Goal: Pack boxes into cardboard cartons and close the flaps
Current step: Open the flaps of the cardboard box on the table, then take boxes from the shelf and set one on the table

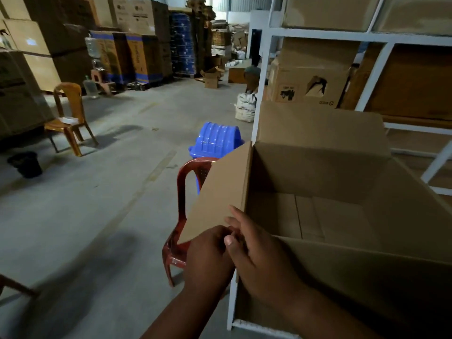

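My left hand (208, 255) and right hand (254, 250) meet, pinching the left flap (220, 189) at seven o'clock of the empty carton (318, 216); I'd fold it well outward, clear for packing; red chair (186, 182) beside.

- The left hand (208, 255) is curled, its fingers bent inward, knuckles facing up.
- The right hand (254, 253) lies just beside it, touching it, fingers stretched forward and thumb tucked toward the left.
- Both bare forearms reach in from the bottom edge.
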The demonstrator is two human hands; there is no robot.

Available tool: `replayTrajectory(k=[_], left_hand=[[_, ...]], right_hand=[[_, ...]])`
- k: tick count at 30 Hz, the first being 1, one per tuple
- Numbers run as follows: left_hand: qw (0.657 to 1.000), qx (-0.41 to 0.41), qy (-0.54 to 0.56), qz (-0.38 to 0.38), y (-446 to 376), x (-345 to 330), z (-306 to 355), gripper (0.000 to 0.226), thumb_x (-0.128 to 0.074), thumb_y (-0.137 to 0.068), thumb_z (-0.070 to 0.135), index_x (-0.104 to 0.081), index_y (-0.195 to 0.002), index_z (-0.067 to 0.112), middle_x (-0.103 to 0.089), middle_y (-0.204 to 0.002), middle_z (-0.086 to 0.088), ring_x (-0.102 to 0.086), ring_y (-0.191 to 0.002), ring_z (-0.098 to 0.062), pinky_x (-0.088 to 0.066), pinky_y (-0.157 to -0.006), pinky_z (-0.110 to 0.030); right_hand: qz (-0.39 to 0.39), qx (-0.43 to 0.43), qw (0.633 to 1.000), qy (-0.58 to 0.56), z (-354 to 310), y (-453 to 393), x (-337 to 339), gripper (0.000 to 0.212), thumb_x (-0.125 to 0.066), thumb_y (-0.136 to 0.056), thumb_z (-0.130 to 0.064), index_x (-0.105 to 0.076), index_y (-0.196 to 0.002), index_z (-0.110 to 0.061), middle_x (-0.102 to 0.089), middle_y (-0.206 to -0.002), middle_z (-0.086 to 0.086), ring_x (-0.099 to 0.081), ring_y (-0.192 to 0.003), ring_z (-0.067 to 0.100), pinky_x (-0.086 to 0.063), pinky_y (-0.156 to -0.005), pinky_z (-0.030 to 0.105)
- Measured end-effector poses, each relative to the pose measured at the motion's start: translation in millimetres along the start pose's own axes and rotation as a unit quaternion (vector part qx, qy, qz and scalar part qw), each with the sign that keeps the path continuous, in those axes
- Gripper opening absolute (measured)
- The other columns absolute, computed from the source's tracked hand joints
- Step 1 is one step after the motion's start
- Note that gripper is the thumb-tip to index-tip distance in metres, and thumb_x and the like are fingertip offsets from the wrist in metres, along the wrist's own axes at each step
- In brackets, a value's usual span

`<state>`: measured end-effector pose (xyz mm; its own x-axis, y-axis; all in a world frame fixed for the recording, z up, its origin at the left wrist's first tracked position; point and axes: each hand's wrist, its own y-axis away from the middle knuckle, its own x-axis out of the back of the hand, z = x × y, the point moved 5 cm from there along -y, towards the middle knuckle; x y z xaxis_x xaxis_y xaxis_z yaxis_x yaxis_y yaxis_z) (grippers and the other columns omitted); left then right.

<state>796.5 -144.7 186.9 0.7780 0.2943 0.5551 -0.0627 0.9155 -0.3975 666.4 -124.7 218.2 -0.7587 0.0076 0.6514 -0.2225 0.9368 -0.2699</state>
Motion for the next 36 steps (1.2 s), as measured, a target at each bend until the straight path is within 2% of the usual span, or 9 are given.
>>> replayTrajectory(k=[6,10,13,16,20,24,29,32,36], left_hand=[[0.996,-0.085,0.007,-0.005,11,5,57,0.012,-0.057,-0.097,0.04,-0.068,-0.094,0.036,-0.055,-0.084,0.027,-0.059,-0.084,0.004,-0.038,-0.067,-0.008],[0.992,-0.123,0.019,-0.031,19,-21,103,0.027,-0.058,-0.1,0.046,-0.071,-0.121,0.035,-0.064,-0.121,0.022,-0.061,-0.114,0.0,-0.055,-0.091,-0.028],[0.987,-0.143,0.046,-0.056,35,-59,151,0.048,-0.057,-0.099,0.053,-0.062,-0.14,0.028,-0.057,-0.144,0.013,-0.054,-0.137,-0.009,-0.052,-0.108,-0.037],[0.977,-0.173,0.105,-0.072,58,-114,216,0.055,-0.06,-0.101,0.055,-0.051,-0.149,0.031,-0.055,-0.143,0.021,-0.055,-0.135,-0.002,-0.05,-0.108,-0.028],[0.956,-0.212,0.119,-0.163,93,-213,326,0.057,-0.055,-0.103,0.061,-0.045,-0.153,0.034,-0.056,-0.147,0.013,-0.055,-0.135,-0.003,-0.055,-0.108,-0.042],[0.932,-0.261,0.15,-0.203,138,-306,435,0.052,-0.052,-0.1,0.069,-0.049,-0.145,0.045,-0.059,-0.142,0.018,-0.056,-0.123,0.013,-0.051,-0.095,-0.013],[0.887,-0.306,0.201,-0.281,196,-399,554,0.049,-0.049,-0.099,0.078,-0.049,-0.142,0.053,-0.055,-0.139,0.026,-0.056,-0.128,0.004,-0.06,-0.096,-0.042],[0.868,-0.318,0.212,-0.315,220,-446,617,0.054,-0.042,-0.091,0.091,-0.048,-0.136,0.062,-0.055,-0.137,0.03,-0.058,-0.127,-0.003,-0.061,-0.095,-0.045],[0.843,-0.317,0.243,-0.359,237,-510,683,0.057,-0.036,-0.081,0.102,-0.048,-0.125,0.068,-0.051,-0.129,0.042,-0.056,-0.122,0.003,-0.055,-0.085,-0.03]], right_hand=[[0.031,-0.027,0.999,-0.017,12,22,37,0.061,-0.037,-0.106,-0.073,-0.027,-0.164,-0.059,-0.049,-0.159,-0.032,-0.049,-0.142,-0.011,-0.049,-0.116,0.031],[0.086,-0.017,0.996,-0.02,27,52,93,0.059,-0.038,-0.107,-0.073,-0.035,-0.163,-0.054,-0.051,-0.157,-0.034,-0.05,-0.142,-0.01,-0.048,-0.114,0.024],[0.124,-0.02,0.992,0.01,51,88,152,0.06,-0.037,-0.106,-0.076,-0.035,-0.162,-0.055,-0.048,-0.159,-0.033,-0.047,-0.145,-0.009,-0.044,-0.117,0.027],[0.159,-0.052,0.985,0.038,87,139,230,0.062,-0.035,-0.106,-0.08,-0.033,-0.163,-0.056,-0.047,-0.161,-0.032,-0.044,-0.146,-0.011,-0.047,-0.118,0.032],[0.241,-0.11,0.963,0.049,144,233,344,0.063,-0.033,-0.103,-0.082,-0.036,-0.16,-0.057,-0.048,-0.159,-0.03,-0.045,-0.145,-0.007,-0.048,-0.118,0.04],[0.321,-0.17,0.929,0.075,195,343,448,0.067,-0.031,-0.1,-0.083,-0.038,-0.16,-0.053,-0.047,-0.161,-0.027,-0.046,-0.142,-0.007,-0.048,-0.111,0.027],[0.43,-0.236,0.867,0.089,236,473,560,0.056,-0.032,-0.098,-0.087,-0.045,-0.146,-0.062,-0.055,-0.149,-0.03,-0.054,-0.131,-0.008,-0.049,-0.108,0.029],[0.479,-0.255,0.836,0.083,255,534,612,0.055,-0.034,-0.097,-0.087,-0.05,-0.141,-0.057,-0.061,-0.141,-0.031,-0.058,-0.127,-0.009,-0.053,-0.104,0.03],[0.533,-0.258,0.799,0.103,285,583,665,0.063,-0.034,-0.096,-0.09,-0.055,-0.141,-0.051,-0.064,-0.135,-0.032,-0.057,-0.124,-0.016,-0.046,-0.094,0.007]])
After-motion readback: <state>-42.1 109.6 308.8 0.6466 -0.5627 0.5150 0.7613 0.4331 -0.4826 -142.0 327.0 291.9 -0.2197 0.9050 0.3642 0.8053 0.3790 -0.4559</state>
